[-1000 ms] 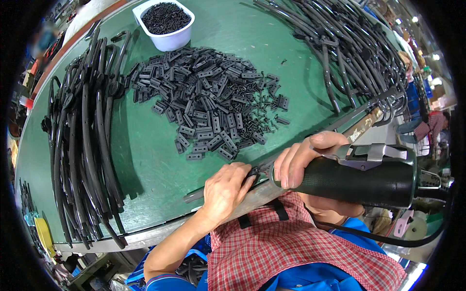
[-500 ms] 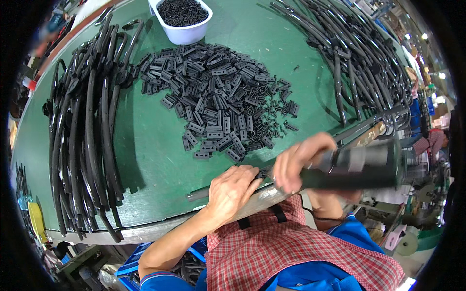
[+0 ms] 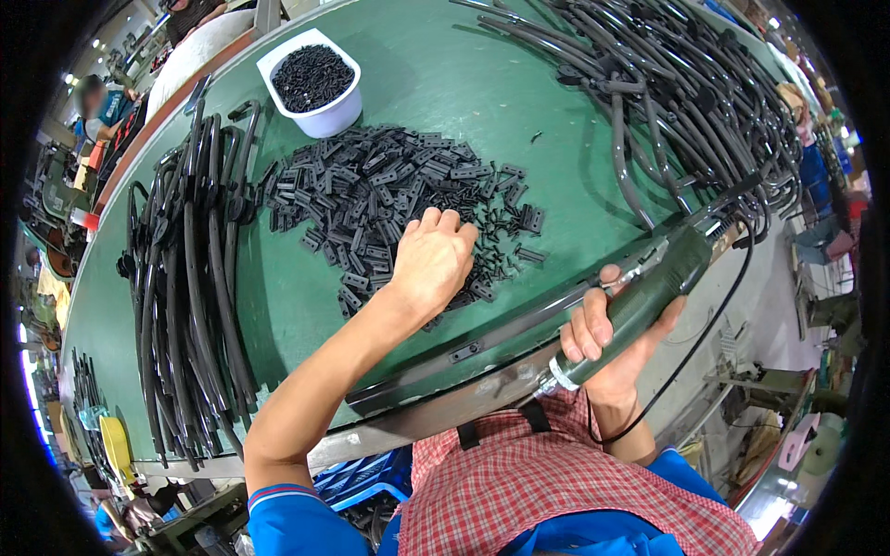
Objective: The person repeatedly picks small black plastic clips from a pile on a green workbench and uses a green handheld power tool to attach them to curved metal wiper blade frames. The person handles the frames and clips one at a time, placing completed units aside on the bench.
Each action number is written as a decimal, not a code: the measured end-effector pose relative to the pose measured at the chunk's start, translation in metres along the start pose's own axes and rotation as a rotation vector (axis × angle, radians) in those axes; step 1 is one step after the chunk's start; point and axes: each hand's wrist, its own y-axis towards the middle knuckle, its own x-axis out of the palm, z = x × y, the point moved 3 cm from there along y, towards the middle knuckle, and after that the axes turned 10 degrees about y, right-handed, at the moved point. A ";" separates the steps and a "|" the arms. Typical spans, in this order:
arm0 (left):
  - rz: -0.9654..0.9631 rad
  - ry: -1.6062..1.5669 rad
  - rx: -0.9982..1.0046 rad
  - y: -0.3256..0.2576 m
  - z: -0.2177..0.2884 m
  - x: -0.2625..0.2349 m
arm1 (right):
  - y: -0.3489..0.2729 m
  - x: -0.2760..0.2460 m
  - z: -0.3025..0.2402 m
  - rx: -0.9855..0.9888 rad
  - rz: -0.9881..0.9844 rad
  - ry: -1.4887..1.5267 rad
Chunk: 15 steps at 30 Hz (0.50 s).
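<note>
My left hand [image 3: 434,259] reaches over the heap of small black slotted plastic pieces [image 3: 362,181], near the loose dark screws [image 3: 493,243] at its right side. Its fingers are bent together and their tips are hidden, so whatever they pinch cannot be made out. My right hand [image 3: 603,338] is wrapped round a dark green electric screwdriver [image 3: 654,292], whose tip end points down and left toward the table edge. Along that edge lies a bent black metal tube [image 3: 408,378]. A small black plastic piece with two holes [image 3: 465,352] sits on the tube.
Long black bent tubes are stacked at the left [image 3: 190,296] and more at the far right [image 3: 681,111]. A white tub [image 3: 320,120] of small black parts stands behind the heap. A black cable [image 3: 718,324] hangs from the screwdriver. Below the table is a blue crate [image 3: 371,477].
My left hand has left the tube and moved up to the heap. The screwdriver, blurred and level before, is now tilted with its tip down-left, still in my right hand.
</note>
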 end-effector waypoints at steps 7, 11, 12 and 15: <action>0.031 -0.081 0.064 0.008 0.016 0.013 | -0.011 -0.015 -0.019 -0.024 0.066 0.045; 0.073 -0.036 0.086 0.015 0.022 0.025 | -0.014 -0.016 -0.017 -0.005 0.040 0.021; 0.079 -0.025 0.104 0.017 0.022 0.027 | -0.015 -0.014 -0.017 -0.009 0.044 0.004; 0.109 -0.044 0.110 0.016 0.021 0.025 | -0.016 -0.007 -0.016 -0.026 0.063 -0.020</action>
